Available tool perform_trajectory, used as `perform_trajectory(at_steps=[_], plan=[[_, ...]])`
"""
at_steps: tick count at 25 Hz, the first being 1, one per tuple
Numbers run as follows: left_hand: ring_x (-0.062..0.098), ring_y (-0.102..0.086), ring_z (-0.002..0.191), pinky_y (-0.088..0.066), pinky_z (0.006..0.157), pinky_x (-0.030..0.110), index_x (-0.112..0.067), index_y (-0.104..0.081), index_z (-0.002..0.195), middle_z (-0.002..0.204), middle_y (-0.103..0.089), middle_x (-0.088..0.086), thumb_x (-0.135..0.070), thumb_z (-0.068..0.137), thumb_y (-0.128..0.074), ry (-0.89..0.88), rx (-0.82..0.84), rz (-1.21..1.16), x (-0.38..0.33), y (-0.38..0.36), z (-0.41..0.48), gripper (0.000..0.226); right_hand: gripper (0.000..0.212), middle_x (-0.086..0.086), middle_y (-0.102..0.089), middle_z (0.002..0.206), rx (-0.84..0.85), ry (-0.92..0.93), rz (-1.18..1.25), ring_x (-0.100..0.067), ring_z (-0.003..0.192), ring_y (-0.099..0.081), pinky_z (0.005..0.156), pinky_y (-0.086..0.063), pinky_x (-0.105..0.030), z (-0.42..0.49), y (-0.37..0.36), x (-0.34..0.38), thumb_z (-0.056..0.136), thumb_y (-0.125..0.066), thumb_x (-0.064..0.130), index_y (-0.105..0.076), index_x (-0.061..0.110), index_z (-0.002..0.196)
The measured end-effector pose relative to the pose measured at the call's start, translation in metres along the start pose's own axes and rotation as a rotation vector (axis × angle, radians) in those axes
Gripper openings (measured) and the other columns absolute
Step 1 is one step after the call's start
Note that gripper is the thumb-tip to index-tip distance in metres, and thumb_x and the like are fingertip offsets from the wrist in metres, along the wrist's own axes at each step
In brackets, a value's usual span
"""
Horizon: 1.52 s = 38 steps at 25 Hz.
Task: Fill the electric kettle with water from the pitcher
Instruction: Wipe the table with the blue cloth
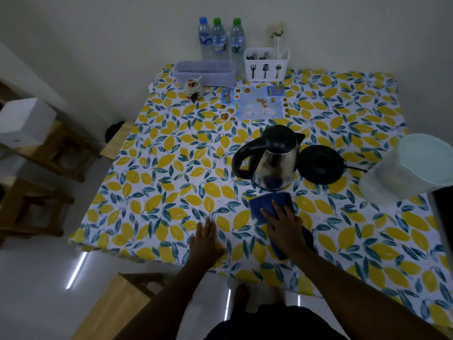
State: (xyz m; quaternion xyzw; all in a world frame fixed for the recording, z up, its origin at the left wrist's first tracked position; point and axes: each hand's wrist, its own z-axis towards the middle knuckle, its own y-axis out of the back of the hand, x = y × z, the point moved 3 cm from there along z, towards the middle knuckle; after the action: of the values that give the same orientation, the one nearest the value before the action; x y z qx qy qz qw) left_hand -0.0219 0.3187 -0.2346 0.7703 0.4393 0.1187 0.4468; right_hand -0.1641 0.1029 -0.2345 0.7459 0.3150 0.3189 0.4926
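Note:
A steel electric kettle (274,160) with a black lid and handle stands on the lemon-print tablecloth, lid closed, off its black round base (321,164), which lies just to its right. A translucent plastic pitcher (407,168) with a pale lid stands at the right edge of the table. My right hand (282,222) presses flat on a dark blue cloth (269,204) just in front of the kettle. My left hand (207,239) lies flat on the tablecloth near the front edge, holding nothing.
At the back stand three water bottles (219,40), a lilac oblong basket (206,72), a white cutlery holder (266,65), a small ceramic jar (193,88) and a printed leaflet (255,103). Wooden stools (49,153) stand left of the table (157,173).

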Motion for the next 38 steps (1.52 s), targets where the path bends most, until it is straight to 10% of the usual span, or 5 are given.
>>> perform_trajectory(at_steps=[10,16,22,29,38], plan=[[0.033,0.015,0.149,-0.013,0.119,0.057,-0.017,0.009,0.151,0.162,0.021,0.003,-0.056,0.085,-0.060,0.003,-0.014,-0.027,-0.001,-0.003,0.002,0.104,0.049,0.000,-0.029,0.158,0.073,0.232,-0.001,-0.034,0.141,-0.030,0.098,-0.035,-0.063,-0.027,-0.007,0.063,0.091,-0.052,0.037,-0.040,0.043,0.139],[0.035,0.008,0.150,-0.012,0.121,0.053,-0.012,0.004,0.152,0.163,0.014,0.008,-0.051,0.088,-0.058,-0.010,-0.032,-0.054,-0.016,0.001,-0.001,0.097,0.060,-0.004,-0.066,0.128,0.054,0.087,-0.131,-0.034,0.100,-0.068,0.058,-0.058,-0.048,-0.076,0.001,-0.021,0.060,-0.088,0.026,-0.067,0.036,0.115],[0.028,0.010,0.150,-0.010,0.122,0.051,-0.021,-0.003,0.153,0.164,0.010,0.000,-0.048,0.095,-0.048,-0.241,-0.034,-0.019,-0.095,-0.016,-0.003,0.078,0.055,-0.004,-0.017,0.162,-0.014,-0.297,-0.058,-0.034,0.140,-0.027,0.104,-0.040,-0.051,-0.114,0.013,-0.121,0.098,-0.044,0.034,-0.024,0.031,0.149],[0.026,0.014,0.150,-0.006,0.122,0.050,-0.022,0.004,0.153,0.163,0.014,0.000,-0.051,0.097,-0.040,-0.467,-0.009,0.131,-0.183,-0.023,-0.003,0.077,0.088,-0.022,-0.044,0.147,-0.078,-0.357,0.014,-0.043,0.132,-0.043,0.091,-0.045,-0.064,-0.142,0.009,-0.151,0.088,-0.006,0.072,-0.039,0.012,0.143],[0.022,0.010,0.151,-0.004,0.122,0.044,-0.025,-0.003,0.153,0.164,0.005,-0.004,-0.048,0.098,-0.040,-0.486,-0.138,0.101,-0.205,-0.020,-0.004,0.070,0.067,-0.010,-0.055,0.140,-0.118,-0.232,0.167,-0.041,0.132,-0.045,0.099,-0.040,-0.062,-0.126,0.019,-0.151,0.091,-0.031,0.064,-0.056,0.017,0.131]])
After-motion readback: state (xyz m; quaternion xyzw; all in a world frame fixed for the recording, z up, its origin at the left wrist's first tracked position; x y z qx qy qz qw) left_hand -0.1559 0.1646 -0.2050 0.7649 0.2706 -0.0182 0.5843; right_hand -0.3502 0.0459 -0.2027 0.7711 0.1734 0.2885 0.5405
